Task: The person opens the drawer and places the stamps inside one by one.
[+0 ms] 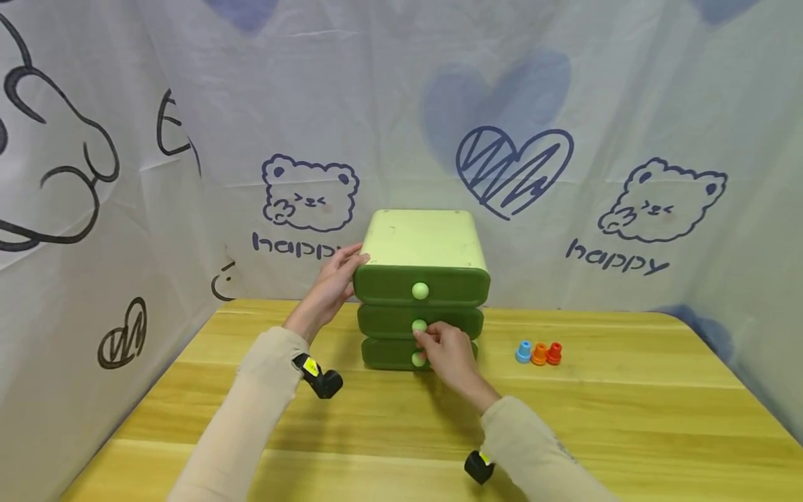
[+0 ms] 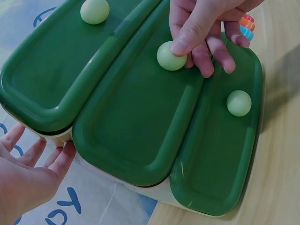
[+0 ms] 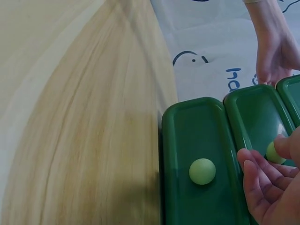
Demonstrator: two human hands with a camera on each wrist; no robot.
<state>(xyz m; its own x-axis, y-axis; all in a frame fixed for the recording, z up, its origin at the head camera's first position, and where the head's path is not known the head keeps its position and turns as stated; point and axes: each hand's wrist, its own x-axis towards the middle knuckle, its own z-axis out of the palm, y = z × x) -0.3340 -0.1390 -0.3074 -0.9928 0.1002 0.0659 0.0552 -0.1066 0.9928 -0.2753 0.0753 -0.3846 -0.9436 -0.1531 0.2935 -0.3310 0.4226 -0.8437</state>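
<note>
A small three-drawer cabinet has a pale yellow-green top and dark green drawer fronts, each with a round light green knob. My right hand pinches the middle drawer's knob, the thumb against its near side and the other fingers spread below. In the head view this hand partly covers the bottom drawer's knob. My left hand rests against the cabinet's upper left side, fingers extended just behind the top drawer front. All three drawers look closed or nearly so.
Right of the cabinet, three small pegs stand on the wooden table: a blue one, an orange one and a red one. A printed cloth hangs close behind the cabinet and along the sides.
</note>
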